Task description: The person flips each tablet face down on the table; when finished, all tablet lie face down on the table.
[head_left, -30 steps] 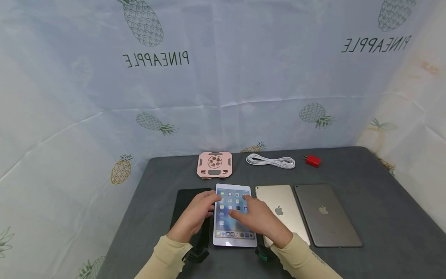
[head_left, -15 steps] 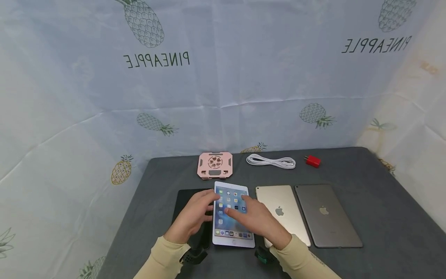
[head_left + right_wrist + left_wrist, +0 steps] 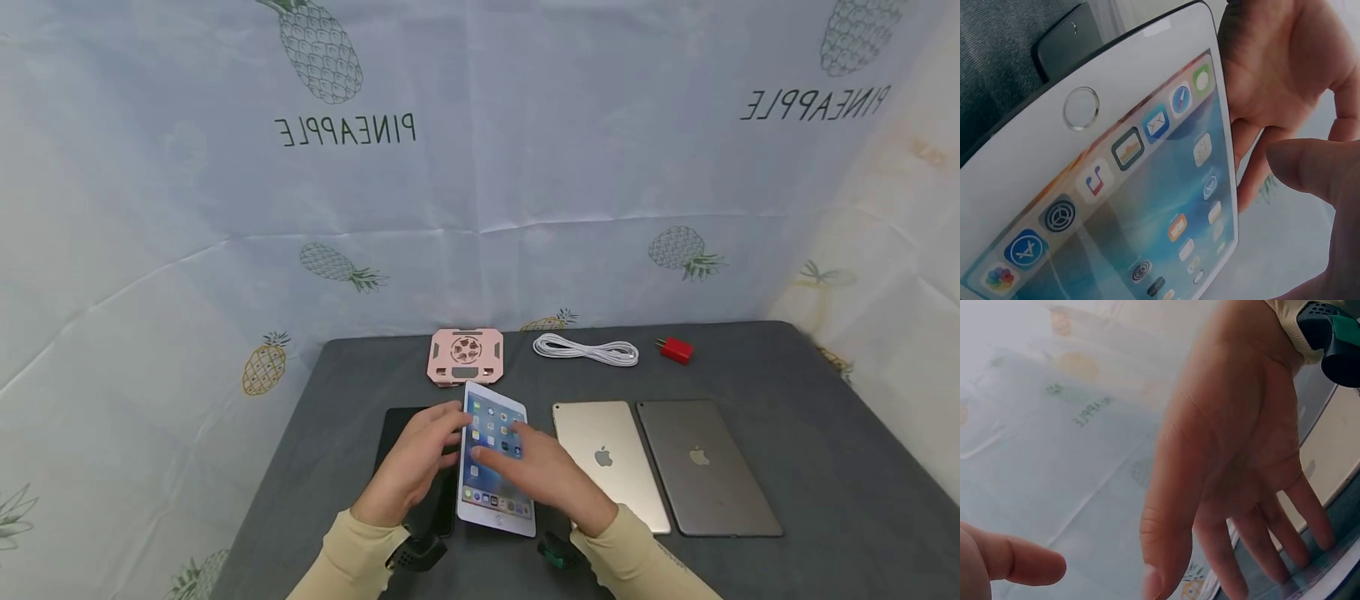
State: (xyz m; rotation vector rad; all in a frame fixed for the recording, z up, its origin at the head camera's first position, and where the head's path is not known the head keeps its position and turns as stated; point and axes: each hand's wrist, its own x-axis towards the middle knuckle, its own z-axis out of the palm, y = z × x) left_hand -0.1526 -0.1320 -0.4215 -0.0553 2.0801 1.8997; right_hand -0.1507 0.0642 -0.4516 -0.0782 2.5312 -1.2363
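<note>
A white tablet with its screen lit stands tilted between my hands, its left edge higher than its right. My left hand is at that left edge. In the right wrist view, left fingers pass behind the edge, the thumb apart. My right hand reaches over the right side, its thumb above the glass and one fingertip near the right edge. In the left wrist view its fingers hang fairly straight, tips near the tablet; exact contact is unclear. A black tablet lies partly hidden under my left hand.
A gold tablet and a grey tablet lie face down at right. A pink slotted plate, a coiled white cable and a red charger plug sit along the back of the grey table. A pineapple-print cloth hangs behind.
The white tablet has gone from facing up to tilted, its left edge rising and its face turning right. The right hand has shifted slightly left; the left hand stays by the left edge.
</note>
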